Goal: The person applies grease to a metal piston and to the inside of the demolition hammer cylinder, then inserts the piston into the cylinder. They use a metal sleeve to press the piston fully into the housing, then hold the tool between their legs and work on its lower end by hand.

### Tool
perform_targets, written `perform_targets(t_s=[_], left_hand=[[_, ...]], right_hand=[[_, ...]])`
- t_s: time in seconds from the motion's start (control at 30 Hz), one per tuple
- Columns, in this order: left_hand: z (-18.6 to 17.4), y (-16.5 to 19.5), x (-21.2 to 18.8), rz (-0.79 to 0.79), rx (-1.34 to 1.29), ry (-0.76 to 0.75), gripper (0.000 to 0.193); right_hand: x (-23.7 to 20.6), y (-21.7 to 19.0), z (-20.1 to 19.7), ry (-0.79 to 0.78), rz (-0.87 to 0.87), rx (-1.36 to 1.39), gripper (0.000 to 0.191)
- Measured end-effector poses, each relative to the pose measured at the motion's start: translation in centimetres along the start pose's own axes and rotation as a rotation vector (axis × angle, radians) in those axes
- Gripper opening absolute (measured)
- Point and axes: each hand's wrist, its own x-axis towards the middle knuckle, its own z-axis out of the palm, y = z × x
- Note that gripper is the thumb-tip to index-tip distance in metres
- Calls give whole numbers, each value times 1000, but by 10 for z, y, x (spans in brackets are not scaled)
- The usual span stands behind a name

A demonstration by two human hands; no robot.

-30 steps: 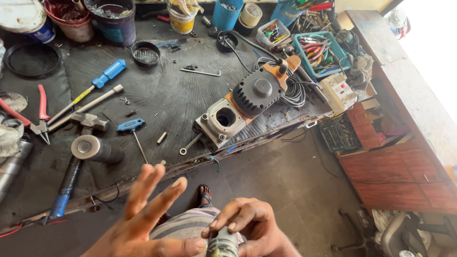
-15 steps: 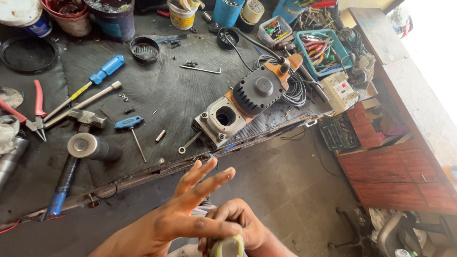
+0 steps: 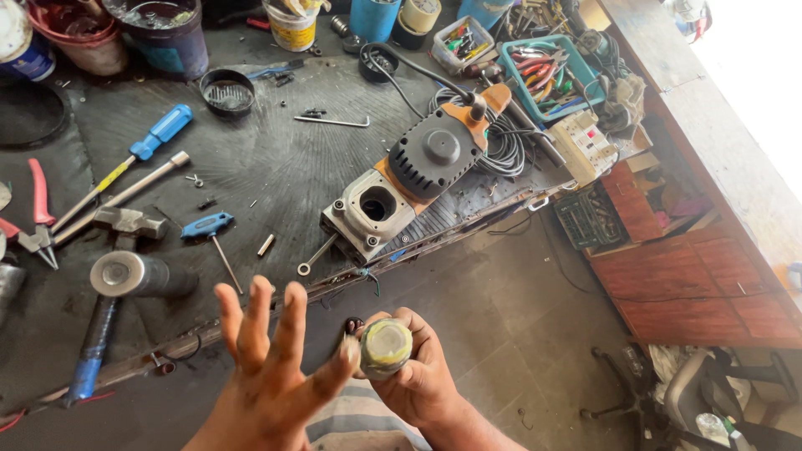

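Here the right hand (image 3: 418, 376) grips a round metal part (image 3: 386, 347), possibly greasy on its end face, held low in front of the workbench (image 3: 276, 175). The left hand (image 3: 267, 367) is spread open, its thumb tip touching the part. Behind lies an opened power tool (image 3: 409, 179).

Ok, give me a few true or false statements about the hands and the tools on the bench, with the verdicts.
1. The right hand grips a small round cylindrical part. True.
2. The left hand is clenched in a fist. False: its fingers are spread open beside the part.
3. The blue-handled screwdriver lies on the workbench. True.
4. The orange and black power tool is held in both hands. False: it lies on the bench.
5. The red-handled pliers sit in the blue tray. False: they lie at the bench's left edge.
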Motion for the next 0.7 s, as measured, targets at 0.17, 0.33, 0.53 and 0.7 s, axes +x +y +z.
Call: perform_targets(t_s=[0.17,0.33,0.53,0.7], left_hand=[[-6,11,16,-65,140,-58,72],[-20,7,19,36,292,-67,76],[-27,-2,24,-237,-147,-121,89],[2,-6,27,-341,-665,-110,126]], right_hand=[[1,2,9,19,-64,-82,53],[2,-9,4,6,-104,-28,51],[0,-8,2,17,-48,-33,53],[0,-1,3,-1,-10,-2,52]])
